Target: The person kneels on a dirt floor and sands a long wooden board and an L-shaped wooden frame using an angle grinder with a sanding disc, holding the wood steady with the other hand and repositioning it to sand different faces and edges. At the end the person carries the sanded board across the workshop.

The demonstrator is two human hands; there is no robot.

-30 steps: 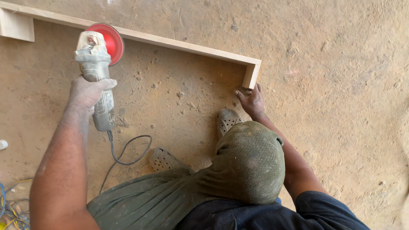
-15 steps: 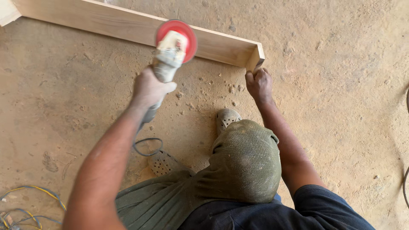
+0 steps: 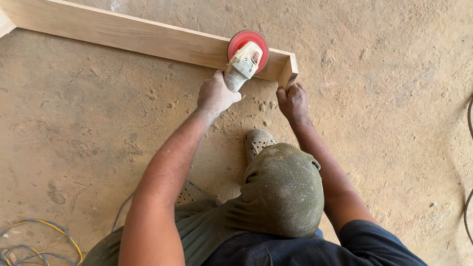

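Smooth, matt pale wood frame (image 3: 148,37); grinder (image 3: 241,66) with dusty grey plastic body and red disc (matt); rough, dusty earthen floor (image 3: 98,123).

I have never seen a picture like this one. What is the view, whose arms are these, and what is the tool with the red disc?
The camera sits on the person's head and looks straight down, so you see their own arms, a bent knee in dusty green trousers and a perforated shoe on a sandy floor.

The left hand grips a hand-held power grinder. Its round red disc lies against a long wooden beam, near the beam's right end.

The right hand touches that end, at the corner where a short piece joins the beam; how firmly its fingers hold cannot be seen.

Coloured wires lie at the lower left, and a dark cable runs along the right edge.
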